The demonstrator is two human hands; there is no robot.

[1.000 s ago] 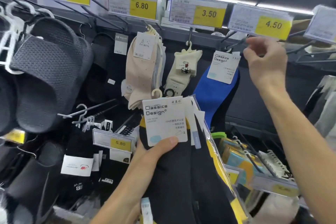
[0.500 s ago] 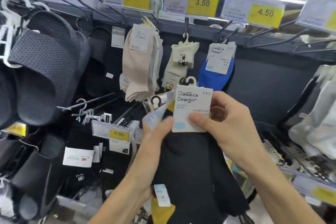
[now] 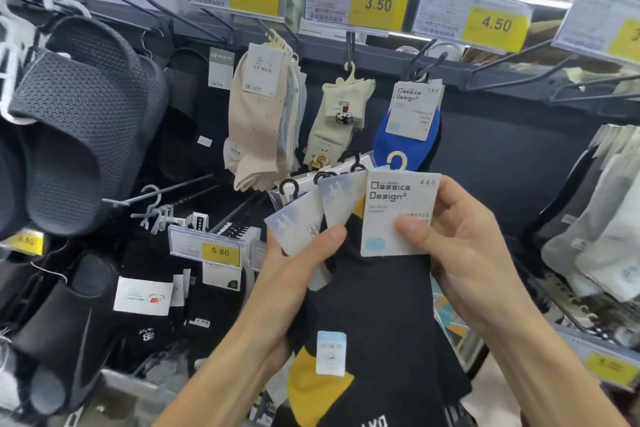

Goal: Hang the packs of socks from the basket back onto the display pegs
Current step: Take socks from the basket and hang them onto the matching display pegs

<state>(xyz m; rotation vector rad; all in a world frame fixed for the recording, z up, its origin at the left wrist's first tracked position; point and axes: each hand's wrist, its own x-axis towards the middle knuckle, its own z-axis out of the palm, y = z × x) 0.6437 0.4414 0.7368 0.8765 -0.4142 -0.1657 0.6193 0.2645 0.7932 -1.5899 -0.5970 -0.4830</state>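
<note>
While the left hand (image 3: 298, 263) clamps a fan of black sock packs (image 3: 367, 315), the right hand (image 3: 460, 246) pinches the front card (image 3: 398, 215) reading "Classics Design°". Behind it, a matching blue pack (image 3: 405, 142) hangs on its peg (image 3: 427, 59) under the 4.50 tag (image 3: 495, 26).

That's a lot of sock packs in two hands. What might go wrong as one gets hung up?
1. The left hand pinches several fanned packs by their cards; pulling the Classics Design pack free with the right hand may let the others slip and drop.
2. The black hooks sit close together, so they might snag each other.
3. A matching blue pack hangs under the 4.50 tag; the neighbouring pegs invite a mix-up.
</note>
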